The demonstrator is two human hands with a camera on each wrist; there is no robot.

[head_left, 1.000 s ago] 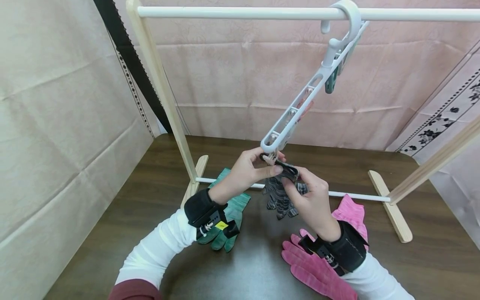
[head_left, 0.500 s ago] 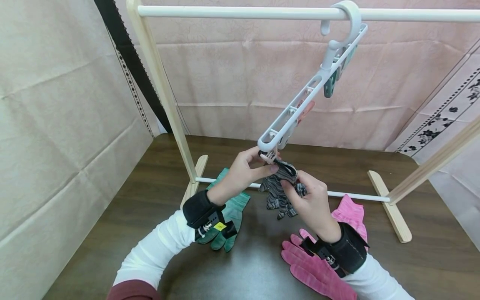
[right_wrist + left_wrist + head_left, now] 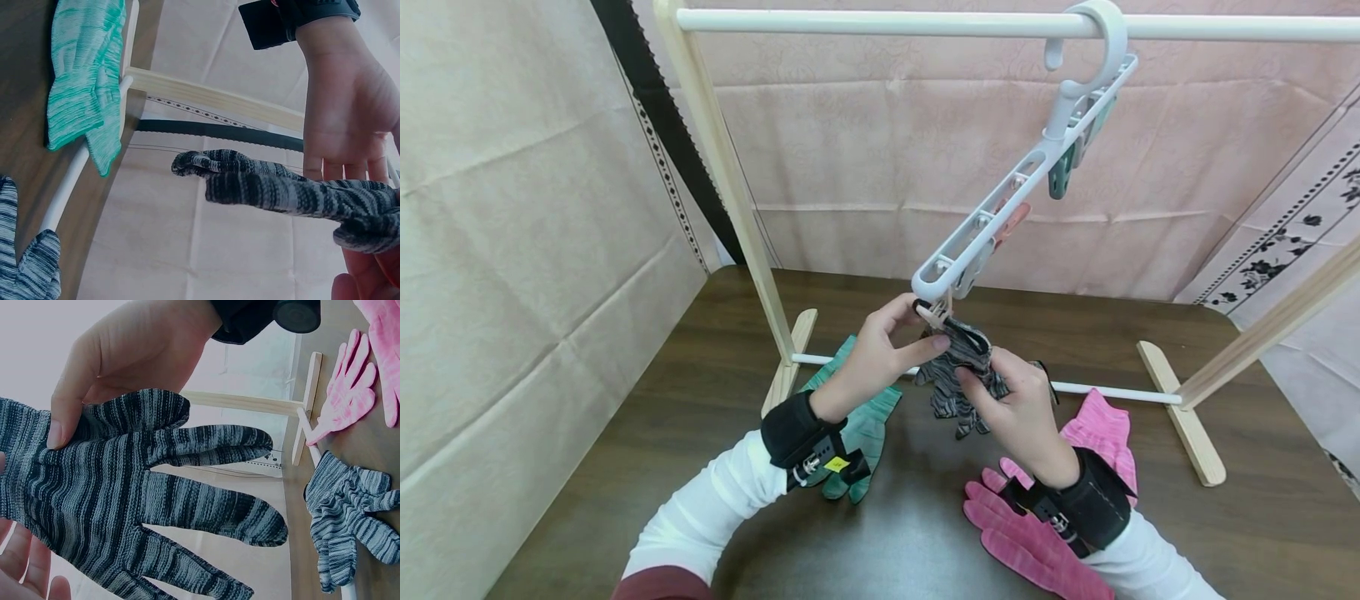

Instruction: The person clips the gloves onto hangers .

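My left hand [image 3: 925, 327] pinches a small peg [image 3: 934, 313] hanging from the low end of a white peg hanger [image 3: 1000, 218]. The hanger hooks over the white top rail [image 3: 880, 22] and is tilted down toward me. Just right of the peg, my right hand [image 3: 979, 373] grips the cuff of a grey striped glove [image 3: 964, 340] and holds it against the peg. In the left wrist view the glove [image 3: 125, 487] hangs with fingers spread and the right thumb [image 3: 59, 422] lies on it. The right wrist view shows the glove [image 3: 281, 187] between both hands.
A wooden drying rack [image 3: 718, 167] stands on the dark table [image 3: 625, 450], its low white rod [image 3: 1112, 392] behind my hands. Green gloves [image 3: 861, 421] lie left, pink gloves [image 3: 1037, 546] right. A second grey striped glove [image 3: 350, 525] lies on the table by the rod.
Both hands and the hanger's low end have shifted slightly up and left. The glove's cuff has come closer to the peg.
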